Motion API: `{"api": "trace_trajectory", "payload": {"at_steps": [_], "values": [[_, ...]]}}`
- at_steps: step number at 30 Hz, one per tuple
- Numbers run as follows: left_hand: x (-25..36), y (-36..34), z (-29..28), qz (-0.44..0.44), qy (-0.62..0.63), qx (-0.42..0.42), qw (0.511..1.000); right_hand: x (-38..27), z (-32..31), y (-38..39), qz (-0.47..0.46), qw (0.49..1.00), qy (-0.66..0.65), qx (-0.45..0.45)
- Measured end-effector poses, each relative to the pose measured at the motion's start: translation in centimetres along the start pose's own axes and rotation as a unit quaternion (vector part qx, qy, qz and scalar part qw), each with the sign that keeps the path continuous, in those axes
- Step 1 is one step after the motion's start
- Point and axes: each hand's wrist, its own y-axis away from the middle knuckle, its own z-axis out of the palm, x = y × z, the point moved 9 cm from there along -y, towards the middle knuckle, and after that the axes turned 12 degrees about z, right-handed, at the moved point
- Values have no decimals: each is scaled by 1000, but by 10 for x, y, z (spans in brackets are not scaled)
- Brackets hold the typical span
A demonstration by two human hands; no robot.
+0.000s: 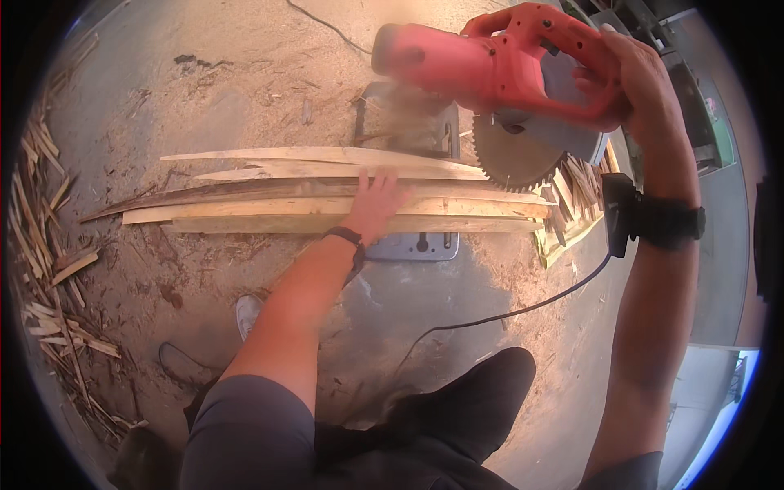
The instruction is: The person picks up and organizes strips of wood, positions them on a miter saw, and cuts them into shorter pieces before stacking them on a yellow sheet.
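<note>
Item: bundle of wooden slats (327,200), long and pale, laid side by side across a grey metal saw base (412,245) on a sawdust-covered concrete floor (163,98). The bundle is pressed down by the left hand (374,204), which is laid flat with fingers spread on the slats near their middle; a dark band is worn at its wrist.

Item: red mitre saw (498,69), raised above the slats' right end. Its handle is gripped by the right hand (633,77), fingers closed around it. The toothed round blade (514,155) is seen just above the slats, close to touching them. The two hands are held well apart.

Item: black cable (506,314), trailed across the floor.

Item: offcuts and splinters (49,245), heaped at the left; a further pile of short cut pieces (576,184) is stacked right of the blade.
</note>
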Motion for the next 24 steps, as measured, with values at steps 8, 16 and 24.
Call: {"api": "trace_trajectory", "payload": {"at_steps": [8, 16, 24], "values": [[-3, 1, 0, -9, 108, -61, 992, 51, 46, 65, 60, 985, -123, -109], [-1, -2, -25, -2, 95, -135, 986, 72, 63, 49, 184, 960, -94, -188], [1, -2, -23, 28, 40, -116, 992, 92, 76, 13, 276, 913, -208, -218]]}}
